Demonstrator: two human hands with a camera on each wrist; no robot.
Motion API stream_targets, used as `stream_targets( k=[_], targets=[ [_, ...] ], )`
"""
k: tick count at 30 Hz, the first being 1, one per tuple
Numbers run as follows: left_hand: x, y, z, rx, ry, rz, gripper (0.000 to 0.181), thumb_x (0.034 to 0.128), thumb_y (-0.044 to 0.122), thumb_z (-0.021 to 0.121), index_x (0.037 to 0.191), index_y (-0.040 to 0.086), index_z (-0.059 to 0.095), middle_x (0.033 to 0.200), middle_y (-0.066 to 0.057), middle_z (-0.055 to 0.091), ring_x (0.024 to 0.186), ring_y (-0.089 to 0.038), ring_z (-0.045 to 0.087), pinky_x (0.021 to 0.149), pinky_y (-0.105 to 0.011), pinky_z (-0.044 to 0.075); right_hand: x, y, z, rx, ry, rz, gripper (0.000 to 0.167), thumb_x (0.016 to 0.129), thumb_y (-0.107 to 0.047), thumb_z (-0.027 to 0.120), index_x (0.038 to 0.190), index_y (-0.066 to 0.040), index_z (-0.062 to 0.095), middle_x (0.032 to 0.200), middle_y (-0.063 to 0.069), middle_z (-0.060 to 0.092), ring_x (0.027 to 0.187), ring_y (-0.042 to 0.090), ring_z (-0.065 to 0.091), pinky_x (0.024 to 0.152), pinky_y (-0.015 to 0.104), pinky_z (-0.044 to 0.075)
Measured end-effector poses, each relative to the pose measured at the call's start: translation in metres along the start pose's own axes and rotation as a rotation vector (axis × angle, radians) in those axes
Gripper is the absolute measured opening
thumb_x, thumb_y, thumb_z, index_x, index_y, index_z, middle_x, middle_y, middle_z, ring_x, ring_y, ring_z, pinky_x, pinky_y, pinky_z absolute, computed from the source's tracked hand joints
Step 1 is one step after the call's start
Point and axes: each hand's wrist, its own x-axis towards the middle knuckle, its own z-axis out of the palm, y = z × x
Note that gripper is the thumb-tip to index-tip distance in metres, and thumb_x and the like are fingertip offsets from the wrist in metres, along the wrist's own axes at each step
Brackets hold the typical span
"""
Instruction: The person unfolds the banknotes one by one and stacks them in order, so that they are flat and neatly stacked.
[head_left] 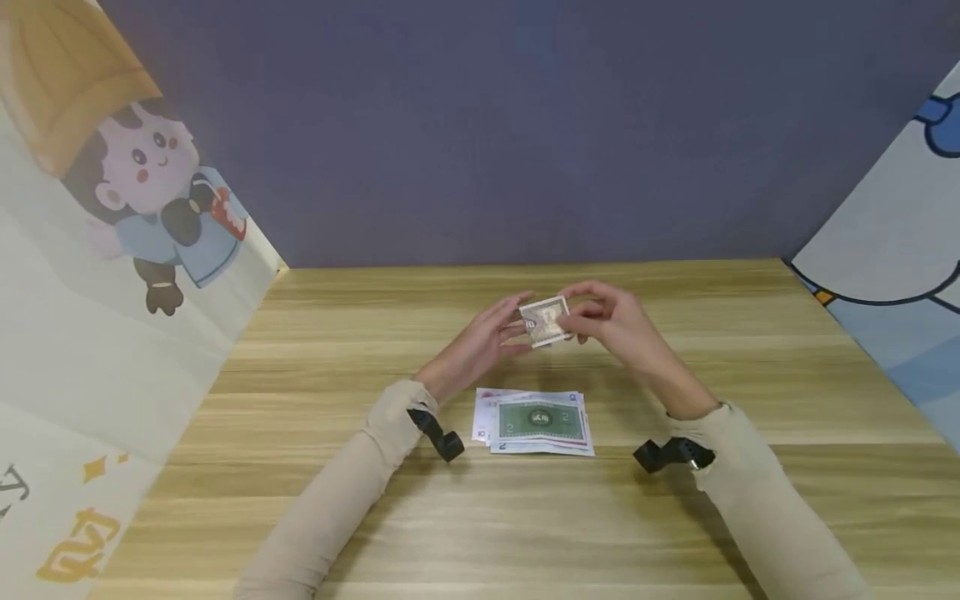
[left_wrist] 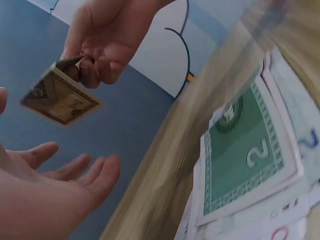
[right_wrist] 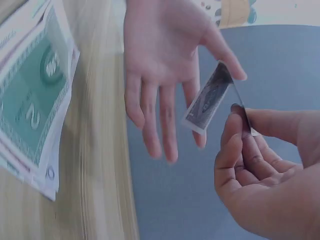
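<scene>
A folded brownish banknote (head_left: 543,322) is held above the table by my right hand (head_left: 618,329), which pinches one edge between thumb and fingers. Its fold shows as a bent V in the right wrist view, where the banknote (right_wrist: 209,102) has one half turned away. My left hand (head_left: 483,346) is beside the note with its fingers extended; in the left wrist view, the left hand (left_wrist: 60,195) is palm up below it, apart from it. On the table nearer me lies a loose stack of banknotes (head_left: 542,422), a green one marked 2 on top.
The wood-grain table (head_left: 337,333) meets a dark blue panel (head_left: 525,133) at its back. Pale walls with cartoon prints stand at both sides, a cartoon figure (head_left: 180,200) on the left one. A black wrist camera (head_left: 438,433) sits at my left cuff, another camera (head_left: 671,454) at my right.
</scene>
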Motion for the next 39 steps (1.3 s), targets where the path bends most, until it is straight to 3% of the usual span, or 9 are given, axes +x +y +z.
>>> stream_targets(
  k=[3, 6, 10, 14, 21, 27, 33, 36, 39],
  targets=[
    [-0.002, -0.001, 0.001, -0.13, -0.035, -0.043, 0.048, 0.1057, 0.041, 0.041, 0.14, 0.008, 0.042, 0.13, -0.014, 0.055, 0.122, -0.031, 0.054, 0.115, -0.059, 0.028, -0.006, -0.005, 0.002, 0.036, -0.02, -0.004, 0.038, 0.092, -0.008, 0.07, 0.125, 0.0, 0.055, 0.088, 0.002, 0.071, 0.071, 0.017, 0.061, 0.066, 0.026, 0.053],
    [-0.009, -0.002, 0.001, -0.124, -0.038, -0.055, 0.026, 0.1067, 0.028, 0.043, 0.123, 0.009, 0.048, 0.112, -0.009, 0.063, 0.105, -0.024, 0.061, 0.113, -0.061, 0.03, -0.015, -0.008, 0.004, -0.006, -0.02, -0.004, 0.035, 0.093, -0.016, 0.072, 0.121, -0.002, 0.056, 0.081, 0.002, 0.069, 0.067, 0.018, 0.058, 0.062, 0.027, 0.05],
    [-0.023, -0.002, 0.0, 0.047, 0.007, -0.007, 0.017, 0.1031, 0.009, 0.05, 0.12, 0.007, 0.052, 0.1, -0.005, 0.066, 0.091, -0.018, 0.064, 0.101, -0.05, 0.048, -0.028, -0.006, 0.007, -0.068, -0.03, -0.009, 0.035, 0.093, -0.023, 0.072, 0.117, -0.004, 0.055, 0.075, 0.004, 0.066, 0.064, 0.02, 0.057, 0.059, 0.029, 0.049],
    [-0.038, -0.001, -0.001, 0.284, 0.043, 0.016, 0.026, 0.0998, 0.013, 0.06, 0.124, 0.005, 0.057, 0.096, -0.006, 0.068, 0.082, -0.015, 0.064, 0.081, -0.04, 0.058, -0.039, 0.002, 0.007, -0.11, -0.017, -0.055, 0.031, 0.093, -0.019, 0.073, 0.111, -0.002, 0.055, 0.074, 0.008, 0.065, 0.064, 0.019, 0.058, 0.059, 0.031, 0.05],
    [-0.061, 0.002, 0.011, 0.714, 0.029, 0.121, 0.018, 0.0981, 0.022, 0.065, 0.088, 0.007, 0.068, 0.065, -0.005, 0.056, 0.052, -0.012, 0.048, 0.047, -0.026, 0.043, -0.059, 0.013, 0.01, -0.306, 0.031, -0.137, 0.023, 0.09, -0.018, 0.076, 0.098, -0.007, 0.058, 0.07, 0.005, 0.066, 0.059, 0.017, 0.055, 0.054, 0.026, 0.044],
    [-0.073, 0.004, 0.023, 0.876, 0.017, 0.177, 0.017, 0.0966, 0.013, 0.065, 0.081, 0.007, 0.064, 0.062, -0.002, 0.058, 0.046, -0.006, 0.045, 0.041, -0.02, 0.038, -0.075, 0.017, 0.015, -0.347, -0.003, -0.193, 0.022, 0.091, -0.018, 0.075, 0.1, -0.009, 0.058, 0.066, 0.003, 0.064, 0.051, 0.011, 0.048, 0.051, 0.026, 0.041],
    [-0.079, 0.005, 0.032, 0.94, -0.017, 0.209, 0.012, 0.0968, 0.01, 0.064, 0.084, 0.01, 0.066, 0.064, 0.004, 0.057, 0.049, -0.002, 0.042, 0.042, -0.018, 0.036, -0.077, 0.021, 0.019, -0.263, -0.09, -0.094, 0.035, 0.087, -0.028, 0.079, 0.115, -0.017, 0.063, 0.06, 0.001, 0.056, 0.047, 0.008, 0.04, 0.041, 0.025, 0.036],
    [-0.083, 0.006, 0.035, 0.931, -0.044, 0.193, 0.012, 0.0983, 0.012, 0.063, 0.087, 0.01, 0.066, 0.062, 0.001, 0.058, 0.048, -0.003, 0.043, 0.041, -0.019, 0.037, -0.076, 0.023, 0.024, -0.275, -0.113, -0.066, 0.026, 0.084, -0.038, 0.08, 0.1, -0.021, 0.069, 0.06, -0.001, 0.056, 0.047, 0.008, 0.04, 0.041, 0.025, 0.036],
    [-0.085, 0.007, 0.038, 0.902, -0.069, 0.169, 0.012, 0.0995, 0.014, 0.062, 0.088, 0.01, 0.065, 0.063, -0.001, 0.06, 0.045, -0.005, 0.048, 0.039, -0.022, 0.043, -0.074, 0.025, 0.031, -0.326, -0.106, -0.105, 0.022, 0.084, -0.039, 0.08, 0.08, -0.021, 0.068, 0.063, -0.005, 0.058, 0.05, 0.007, 0.043, 0.042, 0.024, 0.039]
  ],
)
